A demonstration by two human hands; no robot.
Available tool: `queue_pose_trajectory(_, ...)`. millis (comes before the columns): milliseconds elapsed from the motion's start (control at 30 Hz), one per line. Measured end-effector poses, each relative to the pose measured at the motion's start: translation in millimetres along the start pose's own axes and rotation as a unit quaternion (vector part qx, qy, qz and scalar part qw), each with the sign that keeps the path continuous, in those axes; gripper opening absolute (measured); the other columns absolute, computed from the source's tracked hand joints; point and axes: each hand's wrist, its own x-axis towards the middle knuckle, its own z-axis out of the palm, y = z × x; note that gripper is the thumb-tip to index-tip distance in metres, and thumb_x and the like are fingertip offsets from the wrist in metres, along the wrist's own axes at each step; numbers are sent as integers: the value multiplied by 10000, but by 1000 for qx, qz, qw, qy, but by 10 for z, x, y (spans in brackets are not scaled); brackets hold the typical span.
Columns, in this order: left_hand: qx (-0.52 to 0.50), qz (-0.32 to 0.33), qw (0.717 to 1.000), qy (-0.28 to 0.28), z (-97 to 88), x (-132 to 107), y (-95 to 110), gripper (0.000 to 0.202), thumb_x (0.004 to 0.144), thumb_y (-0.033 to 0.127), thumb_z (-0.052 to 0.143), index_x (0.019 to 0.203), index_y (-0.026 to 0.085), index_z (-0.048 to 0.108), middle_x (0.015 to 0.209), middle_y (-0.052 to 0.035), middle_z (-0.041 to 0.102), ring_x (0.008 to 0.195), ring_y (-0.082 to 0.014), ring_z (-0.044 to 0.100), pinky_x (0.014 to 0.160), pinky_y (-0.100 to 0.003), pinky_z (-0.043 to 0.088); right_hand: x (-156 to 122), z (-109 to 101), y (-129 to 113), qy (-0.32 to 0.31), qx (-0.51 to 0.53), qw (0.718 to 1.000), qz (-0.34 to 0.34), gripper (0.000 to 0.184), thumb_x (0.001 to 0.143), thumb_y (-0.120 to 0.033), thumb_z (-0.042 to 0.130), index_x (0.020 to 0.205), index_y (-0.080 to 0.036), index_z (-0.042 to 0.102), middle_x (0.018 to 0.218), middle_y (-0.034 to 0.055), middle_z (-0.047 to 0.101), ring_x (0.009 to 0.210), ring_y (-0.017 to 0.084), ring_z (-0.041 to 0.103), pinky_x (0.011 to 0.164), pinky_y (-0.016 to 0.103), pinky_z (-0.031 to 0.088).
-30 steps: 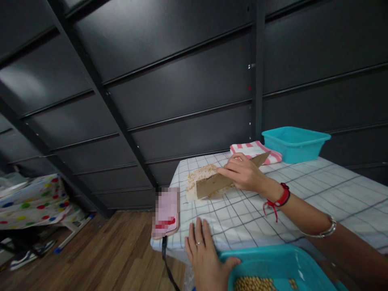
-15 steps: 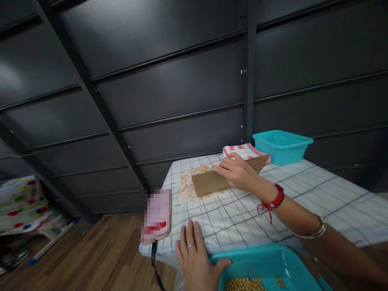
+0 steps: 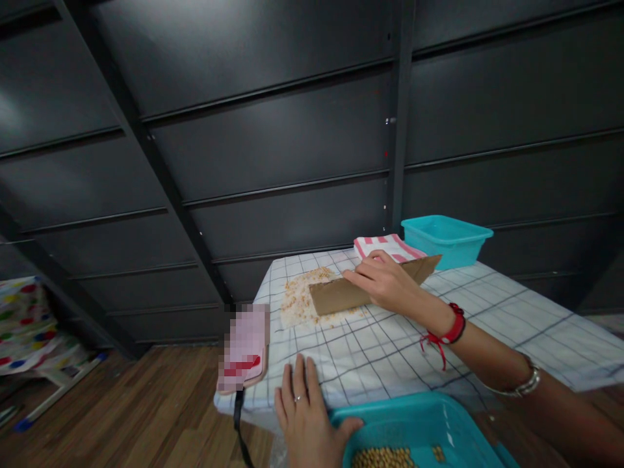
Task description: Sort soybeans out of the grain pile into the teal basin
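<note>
A strip of brown cardboard (image 3: pixel 338 298) stands on edge on the checked tablecloth, its top edge gripped by my right hand (image 3: pixel 385 279). Beside its left end, small yellowish bits (image 3: pixel 299 296) lie scattered on a pale patch of the cloth. My left hand (image 3: pixel 309 416) rests with fingers stretched out on the near table edge, its thumb on the rim of a teal plastic tub (image 3: pixel 414 402). Yellow-brown beans (image 3: pixel 383 457) sit in that tub, which the frame's bottom cuts off.
A second teal tub (image 3: pixel 446 244) stands at the back right, next to a folded pink-and-white cloth (image 3: pixel 385 247). At the left table edge lies a pink phone (image 3: pixel 246 344), partly blurred, with a black strap hanging down. A dark panelled wall (image 3: pixel 283 156) rises behind.
The view has shifted slightly. My right hand and the cardboard have moved a little to the right, away from the scattered bits. My left hand stays by the tub's rim.
</note>
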Motion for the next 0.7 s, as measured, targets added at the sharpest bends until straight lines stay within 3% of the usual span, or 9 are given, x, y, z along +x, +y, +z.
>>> queue_pose_trajectory(367,-15,-12,1000,-19,-44,2,-13,839,505,356,680,1218,78,336,1278,-154,396,1196,-341,255,967,-516,210,-60,-235,-116,-7,48,999,8,281,768,-34,317,914,-128,538,677,36,540,657,146,428,688,313,305)
queue_pose_trajectory(700,-27,-8,1000,-4,9,-18,-52,846,519,342,648,1245,109,281,1288,-145,383,1209,-337,238,966,-529,207,-69,-216,-99,-18,20,999,20,304,782,-24,296,918,-134,545,684,35,555,653,146,427,711,322,309)
